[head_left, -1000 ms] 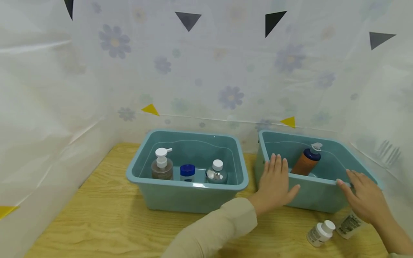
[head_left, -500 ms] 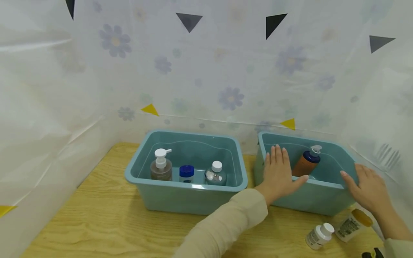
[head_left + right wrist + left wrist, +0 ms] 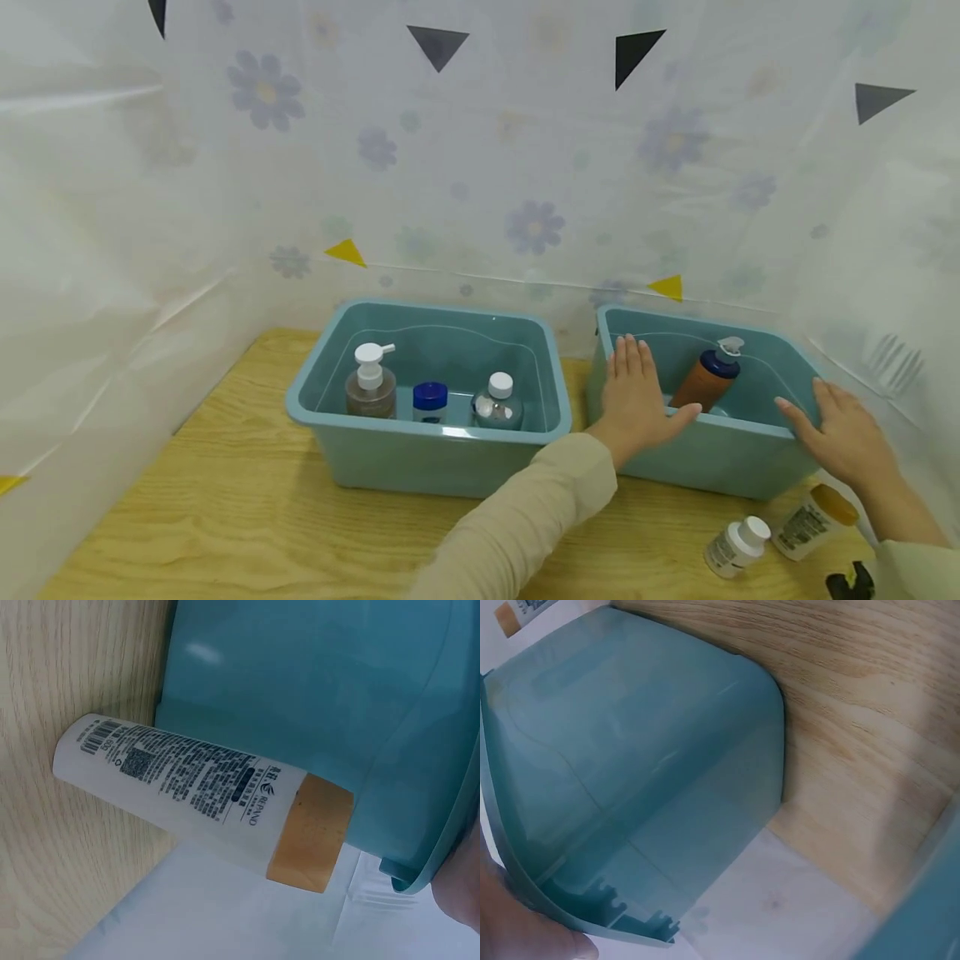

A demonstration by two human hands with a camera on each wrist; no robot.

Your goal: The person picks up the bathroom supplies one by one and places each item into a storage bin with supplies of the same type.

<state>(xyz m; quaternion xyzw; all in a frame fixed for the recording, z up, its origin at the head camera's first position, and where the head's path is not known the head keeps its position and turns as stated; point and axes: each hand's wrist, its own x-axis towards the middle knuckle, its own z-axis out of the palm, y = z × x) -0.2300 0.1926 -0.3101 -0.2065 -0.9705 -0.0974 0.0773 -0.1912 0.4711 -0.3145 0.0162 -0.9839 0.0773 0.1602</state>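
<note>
At the left of the table (image 3: 225, 517), one teal bin (image 3: 442, 462) holds a pump bottle (image 3: 371, 392), a blue-lidded jar (image 3: 430, 400) and a white-capped bottle (image 3: 498, 408). On the right, the left hand (image 3: 633, 404) lies straight-fingered against the second bin (image 3: 705, 458), an orange pump bottle (image 3: 703, 382) inside. In front sits a small white bottle (image 3: 731, 550); beside it, an orange-capped bottle (image 3: 202, 795) reads REPAND above a QR code. The right hand (image 3: 843, 433), fingers extended, touches that bin's right rim, well apart from the left.

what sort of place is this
Probably a makeshift booth for trying out tasks, rather than an ordinary room: a wood-grain table boxed in by flower-print sheeting, dotted with triangles, holding plastic tubs.
</note>
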